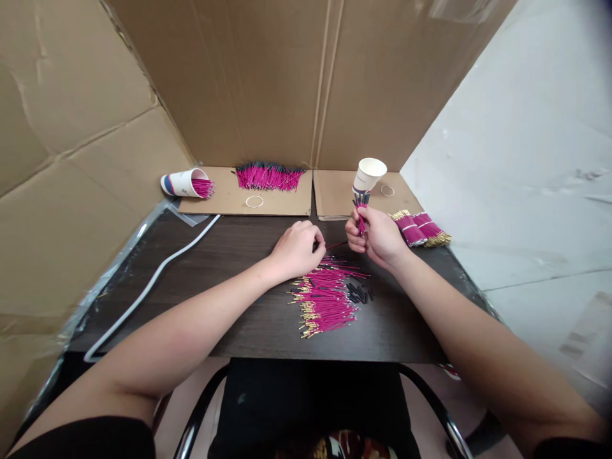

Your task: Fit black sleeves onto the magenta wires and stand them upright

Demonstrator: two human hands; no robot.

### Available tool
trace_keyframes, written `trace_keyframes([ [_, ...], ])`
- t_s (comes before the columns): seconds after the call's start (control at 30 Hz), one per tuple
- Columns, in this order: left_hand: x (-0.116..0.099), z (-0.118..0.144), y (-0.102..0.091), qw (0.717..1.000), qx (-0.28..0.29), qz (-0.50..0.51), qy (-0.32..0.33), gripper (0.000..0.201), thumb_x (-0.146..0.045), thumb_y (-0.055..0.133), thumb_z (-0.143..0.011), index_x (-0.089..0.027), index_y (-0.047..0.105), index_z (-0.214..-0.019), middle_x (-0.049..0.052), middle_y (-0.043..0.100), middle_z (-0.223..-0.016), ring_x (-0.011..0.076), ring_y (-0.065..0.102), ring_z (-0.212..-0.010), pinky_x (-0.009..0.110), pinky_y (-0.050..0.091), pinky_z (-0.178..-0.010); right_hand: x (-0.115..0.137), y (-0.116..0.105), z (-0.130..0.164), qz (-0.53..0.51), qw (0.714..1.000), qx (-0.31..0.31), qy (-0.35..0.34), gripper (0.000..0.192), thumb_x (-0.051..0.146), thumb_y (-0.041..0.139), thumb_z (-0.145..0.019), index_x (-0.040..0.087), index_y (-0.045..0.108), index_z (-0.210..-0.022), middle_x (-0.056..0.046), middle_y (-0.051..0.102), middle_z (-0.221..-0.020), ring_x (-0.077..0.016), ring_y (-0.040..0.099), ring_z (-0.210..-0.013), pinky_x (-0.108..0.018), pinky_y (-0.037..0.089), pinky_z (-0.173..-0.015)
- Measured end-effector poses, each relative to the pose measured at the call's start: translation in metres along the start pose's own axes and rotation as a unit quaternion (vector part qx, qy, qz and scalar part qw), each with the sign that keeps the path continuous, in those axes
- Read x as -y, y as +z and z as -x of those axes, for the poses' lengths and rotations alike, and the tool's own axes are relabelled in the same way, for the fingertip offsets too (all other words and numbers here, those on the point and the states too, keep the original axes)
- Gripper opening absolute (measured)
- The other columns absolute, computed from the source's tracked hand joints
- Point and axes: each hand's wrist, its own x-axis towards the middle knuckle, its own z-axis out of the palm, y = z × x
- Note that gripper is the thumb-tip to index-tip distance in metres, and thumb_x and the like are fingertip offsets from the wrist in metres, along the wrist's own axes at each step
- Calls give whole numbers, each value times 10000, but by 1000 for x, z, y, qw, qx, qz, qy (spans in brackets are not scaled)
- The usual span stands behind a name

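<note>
My right hand [375,236] is closed round a small bunch of pink wires [362,213] with black sleeved ends pointing up. To its left, my left hand [299,247] is closed in a pinch at the far edge of the loose pile. One thin pink wire [337,245] runs from its fingertips toward the right hand; the fingers partly hide it. Below both hands lies the pile of pink wires [329,309], many with gold-coloured tips at the left. Several short black sleeves [358,293] are scattered at the pile's right side.
A white paper cup [370,171] stands upright behind my right hand. Another cup [179,183] lies tipped at left with pink wires inside. A row of black-ended wires [270,176] rests on cardboard [215,205]. Banded bundles [421,229], rubber bands [254,201] and a white cable [157,280] are around.
</note>
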Motion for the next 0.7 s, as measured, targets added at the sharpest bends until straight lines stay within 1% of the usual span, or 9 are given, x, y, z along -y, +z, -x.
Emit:
trace_keyframes([
  [0.07,0,0,0,1000,-11,-9,-14,81,-155,721,-947,-187,730,-872,110,740,-999,299,682,-990,462,578,-946,0,-1,0,-10,1000,0,6,290,394,676,-961,279,411,-945,65,463,-656,-112,278,-464,-258,199,-441],
  [0.13,0,0,0,1000,-18,-8,-14,70,-152,736,-935,-182,744,-872,105,738,-989,293,679,-981,452,577,-936,0,-2,-1,-13,1000,1,11,282,387,673,-970,278,414,-954,67,457,-655,-112,274,-462,-258,201,-442],
  [0.2,1,0,1,1000,-17,5,9,35,-185,771,-952,-173,791,-926,100,741,-1002,287,677,-992,445,576,-943,0,-2,-1,-12,1000,3,15,275,388,670,-979,278,419,-961,68,452,-652,-114,273,-462,-258,203,-441],
  [0.27,1,0,2,999,-14,19,38,90,-250,808,-986,-179,849,-1023,97,752,-1033,287,673,-1020,450,574,-969,-1,-2,-2,-12,1000,6,18,272,393,676,-980,276,431,-965,69,448,-648,-117,274,-465,-259,208,-442],
  [0.33,2,0,3,998,-9,20,53,117,-280,811,-1016,-206,887,-1065,90,764,-1033,284,665,-1021,459,570,-988,-1,-1,-2,-12,1000,10,21,276,401,693,-974,274,449,-969,70,442,-649,-120,278,-471,-263,217,-445],
  [0.4,2,-2,2,998,-4,9,58,118,-247,787,-1031,-221,901,-1033,82,774,-1006,279,658,-996,465,565,-991,-1,-1,-1,-15,999,15,24,278,406,708,-974,272,464,-973,69,435,-654,-124,289,-480,-266,230,-450],
  [0.5,0,-4,0,998,4,-17,66,134,-190,765,-1017,-202,890,-970,90,780,-982,282,660,-972,470,561,-980,-1,-1,-1,-26,999,20,32,256,392,702,-981,267,478,-973,63,441,-664,-132,321,-494,-270,260,-463],
  [0.7,-11,-5,-4,994,29,-96,50,133,-151,716,-1000,-160,834,-940,137,760,-1010,324,666,-1030,491,555,-987,0,-2,-2,-21,998,29,46,261,403,703,-986,269,479,-977,43,494,-691,-153,382,-524,-284,322,-486],
])
